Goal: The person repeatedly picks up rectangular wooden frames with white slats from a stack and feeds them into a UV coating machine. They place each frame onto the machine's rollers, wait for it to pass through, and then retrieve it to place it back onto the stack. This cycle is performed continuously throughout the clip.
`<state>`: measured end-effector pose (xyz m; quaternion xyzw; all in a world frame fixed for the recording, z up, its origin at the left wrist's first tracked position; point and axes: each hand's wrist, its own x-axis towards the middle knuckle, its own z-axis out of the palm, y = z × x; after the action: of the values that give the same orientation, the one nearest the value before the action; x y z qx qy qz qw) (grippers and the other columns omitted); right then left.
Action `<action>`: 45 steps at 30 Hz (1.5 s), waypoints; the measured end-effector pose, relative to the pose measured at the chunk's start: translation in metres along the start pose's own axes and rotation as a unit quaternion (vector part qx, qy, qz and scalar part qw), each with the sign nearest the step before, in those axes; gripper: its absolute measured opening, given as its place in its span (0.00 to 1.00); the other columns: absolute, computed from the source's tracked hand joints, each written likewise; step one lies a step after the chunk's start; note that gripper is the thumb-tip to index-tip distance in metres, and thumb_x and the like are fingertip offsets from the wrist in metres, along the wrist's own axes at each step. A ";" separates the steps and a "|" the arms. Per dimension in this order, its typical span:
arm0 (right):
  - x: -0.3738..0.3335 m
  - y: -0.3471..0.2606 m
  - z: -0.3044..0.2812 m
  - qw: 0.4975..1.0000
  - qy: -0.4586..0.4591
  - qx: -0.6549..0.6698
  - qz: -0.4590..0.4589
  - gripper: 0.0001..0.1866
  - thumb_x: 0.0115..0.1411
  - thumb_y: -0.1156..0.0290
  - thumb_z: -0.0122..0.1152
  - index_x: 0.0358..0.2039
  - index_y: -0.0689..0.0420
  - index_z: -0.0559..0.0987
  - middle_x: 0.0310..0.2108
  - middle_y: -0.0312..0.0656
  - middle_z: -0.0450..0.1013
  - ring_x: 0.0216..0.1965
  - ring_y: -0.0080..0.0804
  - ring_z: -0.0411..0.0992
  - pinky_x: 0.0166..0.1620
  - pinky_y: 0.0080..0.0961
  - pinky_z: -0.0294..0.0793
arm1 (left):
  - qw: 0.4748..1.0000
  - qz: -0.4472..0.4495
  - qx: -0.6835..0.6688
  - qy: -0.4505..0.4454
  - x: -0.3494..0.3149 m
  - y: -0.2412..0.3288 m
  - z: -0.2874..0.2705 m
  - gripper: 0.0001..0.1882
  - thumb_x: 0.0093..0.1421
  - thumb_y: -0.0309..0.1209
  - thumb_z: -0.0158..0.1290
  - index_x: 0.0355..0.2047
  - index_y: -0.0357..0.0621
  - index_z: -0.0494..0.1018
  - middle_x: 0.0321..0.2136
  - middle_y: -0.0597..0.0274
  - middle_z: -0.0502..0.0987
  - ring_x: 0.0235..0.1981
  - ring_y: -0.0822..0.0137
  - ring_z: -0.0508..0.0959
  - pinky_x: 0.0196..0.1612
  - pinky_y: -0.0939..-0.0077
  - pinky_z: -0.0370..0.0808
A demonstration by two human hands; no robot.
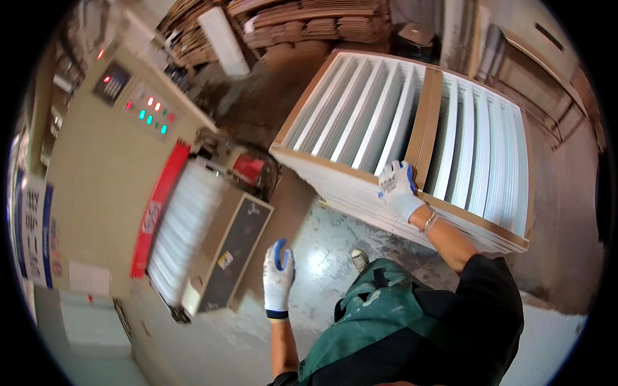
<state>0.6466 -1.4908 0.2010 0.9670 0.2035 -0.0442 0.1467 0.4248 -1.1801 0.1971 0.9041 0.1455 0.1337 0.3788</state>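
A stack of louvered panels [364,106] stands ahead and to the right, with white slats and brown edges. My right hand [398,190], in a white glove with a blue palm, is on the near rail of the top panel, beside the brown middle bar [426,122]. Its fingers bend over the rail, with the tips partly hidden. My left hand [279,276], gloved the same way, hangs over the floor between the stack and a machine. Its fingers and thumb are apart, and nothing is in it.
On the left stands a beige machine [96,174] with lit buttons, a red bar [158,209] and a blurred white roller-like surface [187,228]. Brown stacked boards [315,22] and a leaning white board [223,42] are behind. A metal frame [537,71] stands at the far right.
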 end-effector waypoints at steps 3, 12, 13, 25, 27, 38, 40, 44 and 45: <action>-0.002 -0.006 0.007 0.999 -0.035 -0.026 -0.006 0.17 0.63 0.60 0.56 0.45 0.56 0.81 0.47 0.45 0.72 0.54 0.43 0.66 0.59 0.50 0.60 | 0.993 0.106 0.031 0.033 0.104 -0.008 -0.005 0.25 0.69 0.37 0.56 0.61 0.36 0.69 0.57 0.43 0.74 0.57 0.45 0.75 0.60 0.58 0.72; -0.094 -0.074 0.031 0.981 0.151 0.099 -0.076 0.18 0.60 0.64 0.54 0.45 0.62 0.77 0.49 0.48 0.71 0.54 0.49 0.67 0.60 0.56 0.62 | 0.969 -0.015 0.137 -0.206 0.317 -0.032 0.000 0.44 0.60 0.56 0.62 0.65 0.34 0.65 0.53 0.37 0.77 0.56 0.45 0.77 0.60 0.57 0.72; -0.105 -0.081 0.040 0.967 0.195 0.147 -0.079 0.17 0.58 0.64 0.56 0.45 0.61 0.77 0.48 0.47 0.72 0.53 0.47 0.68 0.59 0.55 0.63 | 0.955 -0.035 0.143 -0.257 0.318 -0.036 0.002 0.44 0.60 0.57 0.61 0.64 0.33 0.66 0.52 0.37 0.78 0.55 0.46 0.79 0.58 0.58 0.74; -0.137 -0.093 0.082 0.644 0.083 0.657 0.383 0.18 0.53 0.72 0.72 0.42 0.65 0.78 0.33 0.36 0.78 0.34 0.24 0.74 0.40 0.29 0.77 | 0.950 -0.122 0.054 -0.281 0.249 -0.061 -0.034 0.22 0.60 0.44 0.65 0.38 0.34 0.79 0.22 0.56 0.81 0.22 0.68 0.81 0.27 0.71 0.77; -0.135 -0.091 0.096 0.613 0.132 0.691 0.359 0.12 0.51 0.78 0.68 0.36 0.62 0.75 0.30 0.37 0.75 0.30 0.23 0.74 0.33 0.25 0.76 | 0.952 -0.137 0.036 -0.271 0.223 -0.058 -0.050 0.22 0.59 0.44 0.64 0.39 0.34 0.79 0.23 0.53 0.81 0.24 0.64 0.84 0.30 0.67 0.80; -0.051 -0.103 0.026 0.678 -0.024 0.726 0.114 0.19 0.52 0.78 0.68 0.45 0.64 0.75 0.29 0.36 0.73 0.25 0.21 0.71 0.26 0.23 0.72 | 0.937 -0.341 -0.025 0.077 -0.014 -0.115 -0.130 0.16 0.59 0.37 0.64 0.31 0.33 0.77 0.21 0.56 0.78 0.21 0.65 0.79 0.26 0.68 0.74; -0.027 -0.130 -0.004 0.727 -0.047 0.679 0.084 0.25 0.51 0.76 0.69 0.49 0.67 0.75 0.32 0.39 0.75 0.30 0.25 0.74 0.32 0.26 0.75 | 0.904 -0.394 -0.098 0.133 -0.045 -0.105 -0.145 0.14 0.60 0.34 0.63 0.29 0.34 0.76 0.20 0.60 0.77 0.20 0.70 0.77 0.25 0.68 0.73; 0.032 -0.202 0.021 0.737 -0.058 0.671 -0.056 0.31 0.48 0.73 0.72 0.54 0.68 0.76 0.40 0.48 0.79 0.40 0.36 0.78 0.42 0.32 0.78 | 0.865 -0.413 -0.165 0.234 -0.121 -0.163 -0.159 0.12 0.60 0.32 0.63 0.28 0.35 0.76 0.19 0.64 0.75 0.19 0.73 0.75 0.23 0.72 0.70; 0.045 -0.220 0.032 0.748 -0.069 0.656 -0.071 0.32 0.48 0.71 0.72 0.54 0.67 0.76 0.40 0.49 0.79 0.41 0.36 0.78 0.43 0.32 0.78 | 0.849 -0.422 -0.197 0.251 -0.122 -0.154 -0.167 0.11 0.60 0.31 0.62 0.28 0.36 0.76 0.18 0.65 0.75 0.18 0.74 0.74 0.22 0.73 0.69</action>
<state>0.5974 -1.2905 0.1056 0.8021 0.1817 -0.2433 -0.5142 0.2282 -1.0134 0.1822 0.5977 0.5737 0.2096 0.5193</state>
